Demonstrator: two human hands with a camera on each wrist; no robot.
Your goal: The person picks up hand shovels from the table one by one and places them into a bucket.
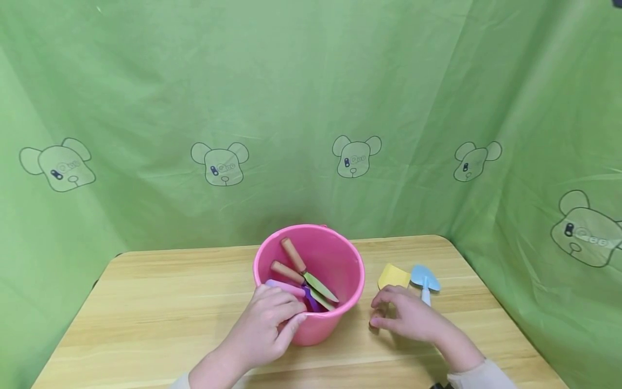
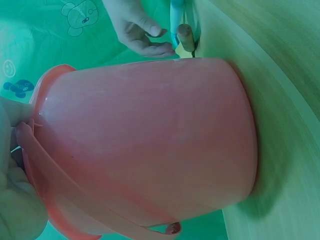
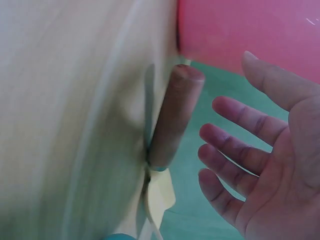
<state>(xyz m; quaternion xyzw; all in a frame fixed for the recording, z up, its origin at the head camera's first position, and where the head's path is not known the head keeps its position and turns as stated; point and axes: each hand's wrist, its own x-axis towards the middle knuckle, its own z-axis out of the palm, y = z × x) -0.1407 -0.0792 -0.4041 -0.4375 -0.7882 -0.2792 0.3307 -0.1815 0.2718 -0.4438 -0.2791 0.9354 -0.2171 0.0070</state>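
A pink bucket [image 1: 318, 330] stands upright on the wooden table. My left hand [image 1: 262, 329] grips its near rim, fingers over the edge and thumb outside; the bucket handle [image 2: 95, 200] hangs down in the left wrist view. Inside the bucket lie toy garden tools with wooden handles [image 1: 293, 254], a green blade [image 1: 320, 286] and a purple part [image 1: 311, 300]. To the bucket's right, my right hand [image 1: 405, 319] hovers over a yellow-bladed toy shovel [image 1: 393, 276]. In the right wrist view its fingers are spread apart beside the wooden handle [image 3: 177, 117], holding nothing.
A light blue toy trowel [image 1: 425, 278] lies to the right of the yellow shovel, partly behind my right hand. The table [image 1: 160, 302] extends left of the bucket. Green curtains [image 1: 291, 108] with bear-head prints hang behind and at both sides.
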